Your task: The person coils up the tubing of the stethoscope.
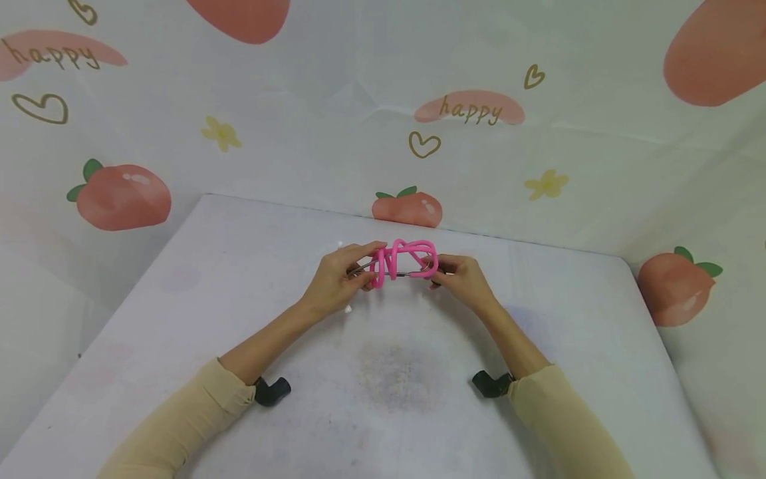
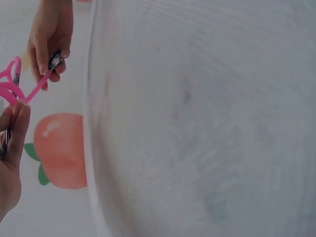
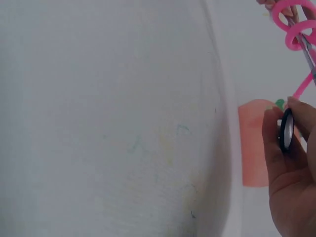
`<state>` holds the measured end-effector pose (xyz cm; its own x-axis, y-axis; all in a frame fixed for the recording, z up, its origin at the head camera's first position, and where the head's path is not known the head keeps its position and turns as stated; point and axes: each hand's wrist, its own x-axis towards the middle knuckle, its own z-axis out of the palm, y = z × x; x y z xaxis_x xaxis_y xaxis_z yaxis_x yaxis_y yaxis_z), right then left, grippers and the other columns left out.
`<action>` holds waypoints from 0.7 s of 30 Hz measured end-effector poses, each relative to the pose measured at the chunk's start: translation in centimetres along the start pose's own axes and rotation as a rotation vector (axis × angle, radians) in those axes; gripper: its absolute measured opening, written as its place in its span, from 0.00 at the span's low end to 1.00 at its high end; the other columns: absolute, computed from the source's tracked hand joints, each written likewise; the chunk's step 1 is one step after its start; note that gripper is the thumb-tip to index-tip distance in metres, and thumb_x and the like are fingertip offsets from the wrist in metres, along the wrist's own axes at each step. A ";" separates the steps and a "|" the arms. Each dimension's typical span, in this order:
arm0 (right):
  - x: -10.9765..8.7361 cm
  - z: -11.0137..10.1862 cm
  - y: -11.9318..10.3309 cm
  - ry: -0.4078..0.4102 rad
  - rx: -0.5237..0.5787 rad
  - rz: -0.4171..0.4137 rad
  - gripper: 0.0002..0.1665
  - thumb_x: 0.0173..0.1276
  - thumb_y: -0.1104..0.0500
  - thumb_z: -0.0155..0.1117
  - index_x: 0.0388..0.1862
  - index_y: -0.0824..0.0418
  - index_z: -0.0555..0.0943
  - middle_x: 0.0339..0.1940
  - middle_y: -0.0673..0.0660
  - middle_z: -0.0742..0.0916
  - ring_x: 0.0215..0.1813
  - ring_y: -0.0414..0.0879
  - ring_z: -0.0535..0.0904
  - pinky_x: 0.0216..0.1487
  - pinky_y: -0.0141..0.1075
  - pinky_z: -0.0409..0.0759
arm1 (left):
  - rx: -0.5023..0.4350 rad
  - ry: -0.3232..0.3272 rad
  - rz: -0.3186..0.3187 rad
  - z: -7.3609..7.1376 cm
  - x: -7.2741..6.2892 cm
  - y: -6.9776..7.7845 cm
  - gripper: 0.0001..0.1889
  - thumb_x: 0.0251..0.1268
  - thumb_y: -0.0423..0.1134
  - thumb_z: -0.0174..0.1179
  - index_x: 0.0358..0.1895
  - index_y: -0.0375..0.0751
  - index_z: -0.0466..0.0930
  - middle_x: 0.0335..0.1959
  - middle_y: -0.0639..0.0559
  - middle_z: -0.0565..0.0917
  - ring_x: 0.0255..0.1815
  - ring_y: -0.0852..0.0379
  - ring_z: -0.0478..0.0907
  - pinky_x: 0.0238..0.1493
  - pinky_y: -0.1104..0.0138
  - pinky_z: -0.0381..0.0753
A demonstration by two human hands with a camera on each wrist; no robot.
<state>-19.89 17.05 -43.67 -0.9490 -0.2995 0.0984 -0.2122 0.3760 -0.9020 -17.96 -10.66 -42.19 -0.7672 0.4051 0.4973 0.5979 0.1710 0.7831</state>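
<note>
A stethoscope with pink tubing is held up between both hands over the far part of the table. Its tubing is wound in several loops around the metal ear tubes. My left hand grips the ear tubes and the loops' left end between thumb and fingers. Two white ear tips stick out past that hand. In my right hand, the round chest piece with a dark rim is pinched between thumb and fingers. A short straight run of tubing leads from it back to the loops.
The white table spreads beneath both arms and has a greyish smudge in the middle. Behind and beside it hangs a white cloth printed with peaches, hearts and flowers. Black curved pieces show beside both beige sleeves.
</note>
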 end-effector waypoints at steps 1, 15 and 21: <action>-0.1 0.1 -0.1 0.002 -0.024 0.007 0.14 0.67 0.63 0.70 0.51 0.65 0.86 0.36 0.59 0.88 0.30 0.48 0.85 0.40 0.31 0.83 | 0.002 0.003 -0.005 0.0 0.0 0.0 0.31 0.58 0.21 0.67 0.66 0.43 0.77 0.47 0.45 0.83 0.27 0.60 0.86 0.32 0.67 0.86; -1.0 1.6 -1.0 -0.018 -0.115 0.007 0.11 0.63 0.64 0.72 0.44 0.67 0.88 0.27 0.56 0.88 0.27 0.45 0.83 0.34 0.30 0.79 | 0.065 0.055 0.035 0.5 0.2 -0.3 0.32 0.56 0.22 0.69 0.66 0.40 0.76 0.44 0.44 0.82 0.26 0.60 0.85 0.32 0.69 0.85; -1.5 2.2 -1.8 0.025 -0.170 -0.073 0.14 0.62 0.65 0.73 0.47 0.67 0.87 0.33 0.55 0.87 0.25 0.44 0.83 0.29 0.31 0.81 | 0.149 0.064 0.021 0.2 0.2 -0.2 0.33 0.56 0.23 0.69 0.67 0.42 0.75 0.45 0.46 0.81 0.27 0.63 0.85 0.33 0.71 0.85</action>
<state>-17.60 14.92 -43.11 -0.9347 -0.3103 0.1733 -0.3150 0.4973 -0.8083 -18.22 -10.40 -42.29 -0.7644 0.3532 0.5394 0.6383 0.2963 0.7105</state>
